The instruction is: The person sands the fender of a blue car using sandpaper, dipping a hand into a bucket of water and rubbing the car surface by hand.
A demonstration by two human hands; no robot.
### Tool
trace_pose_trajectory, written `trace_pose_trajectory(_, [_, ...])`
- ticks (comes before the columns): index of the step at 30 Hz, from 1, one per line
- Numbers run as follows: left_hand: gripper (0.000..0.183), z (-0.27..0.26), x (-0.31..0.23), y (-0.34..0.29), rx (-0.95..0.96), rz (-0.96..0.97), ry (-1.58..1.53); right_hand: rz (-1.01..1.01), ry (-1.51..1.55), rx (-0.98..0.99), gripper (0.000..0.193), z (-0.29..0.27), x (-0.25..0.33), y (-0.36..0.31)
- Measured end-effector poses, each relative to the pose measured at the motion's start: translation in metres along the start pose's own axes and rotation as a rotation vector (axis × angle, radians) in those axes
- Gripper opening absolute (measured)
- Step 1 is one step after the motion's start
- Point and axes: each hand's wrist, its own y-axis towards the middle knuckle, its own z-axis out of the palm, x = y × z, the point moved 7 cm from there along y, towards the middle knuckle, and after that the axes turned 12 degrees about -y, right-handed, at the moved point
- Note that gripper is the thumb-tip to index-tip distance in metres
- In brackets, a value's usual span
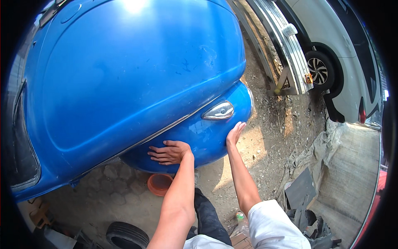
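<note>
A glossy blue car fender (190, 139) bulges out in front of me, below the long blue hood (137, 83). My left hand (171, 152) lies on the fender with fingers spread and pointing left, holding nothing. Farther right, my right hand (235, 133) rests against the fender's outer curve, its fingers stretched out. Between the hands and a little farther off, a chrome teardrop-shaped lamp (218, 111) is set into the top of the fender. A thin trim strip (174, 123) runs along the seam between hood and fender.
An orange bowl (159, 184) stands on the ground under the fender, and a black tire (127, 235) lies nearer me. Metal rails (286, 45) and a white car (346, 41) stand at the right. Scrap pieces (306, 199) and a clear bottle (242, 222) lie near my right side.
</note>
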Motion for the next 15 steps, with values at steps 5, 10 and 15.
trace_pose_trajectory(5, [0.062, -0.003, 0.011, 0.015, 0.011, 0.010, 0.003, -0.349, -0.101, 0.091, 0.060, 0.016, 0.069, -0.032])
trace_pose_trajectory(10, [0.060, 0.005, 0.005, -0.001, 0.020, 0.023, 0.011, -0.300, -0.136, 0.011, 0.059, -0.003, 0.043, 0.049])
trace_pose_trajectory(15, [0.061, 0.001, 0.000, 0.006, -0.041, 0.024, 0.005, -0.721, -0.282, 0.246, 0.056, 0.015, 0.098, 0.095])
